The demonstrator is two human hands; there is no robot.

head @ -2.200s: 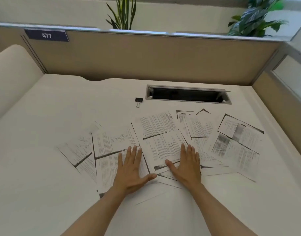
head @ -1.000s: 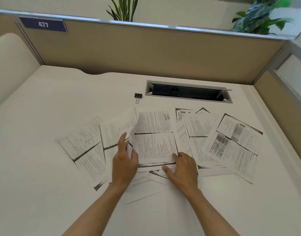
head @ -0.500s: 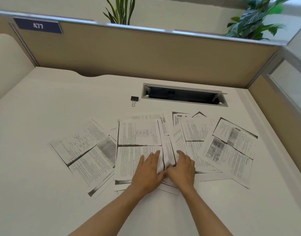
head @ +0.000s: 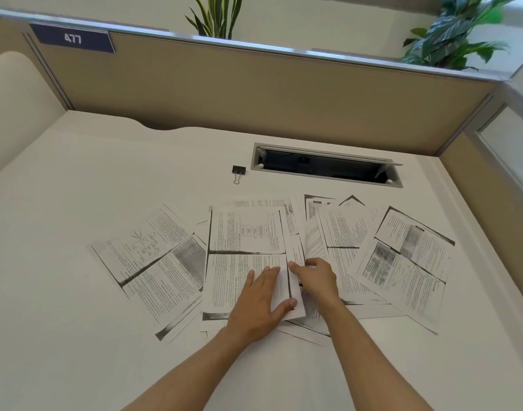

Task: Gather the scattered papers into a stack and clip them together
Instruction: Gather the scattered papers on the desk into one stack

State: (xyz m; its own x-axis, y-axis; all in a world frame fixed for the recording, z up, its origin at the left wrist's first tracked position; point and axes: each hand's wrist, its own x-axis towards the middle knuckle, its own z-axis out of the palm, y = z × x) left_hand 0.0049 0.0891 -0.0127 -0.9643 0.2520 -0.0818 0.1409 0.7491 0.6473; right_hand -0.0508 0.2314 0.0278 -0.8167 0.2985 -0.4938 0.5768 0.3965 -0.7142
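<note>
We see a white desk [head: 76,292] filling most of the frame, with a tan partition [head: 254,93] across the top. On it, a blue plate [head: 73,39] reading 477 sits at the upper left, and plants [head: 450,34] rise behind it at the upper right. A long dark cable slot [head: 325,166] lies in the desk right of centre. Below it, the papers [head: 402,262] fan across the middle of the frame, overlapping and not yet stacked. At lower centre our left hand [head: 260,307] lies flat on the middle sheet, fingers straight, thumb touching a narrow folded edge of paper. Just beside it, our right hand [head: 316,278] has its fingers curled on the sheets; we cannot tell whether they pinch one. The small black binder clip [head: 238,171] sits alone just left of the slot, well apart from both hands.
</note>
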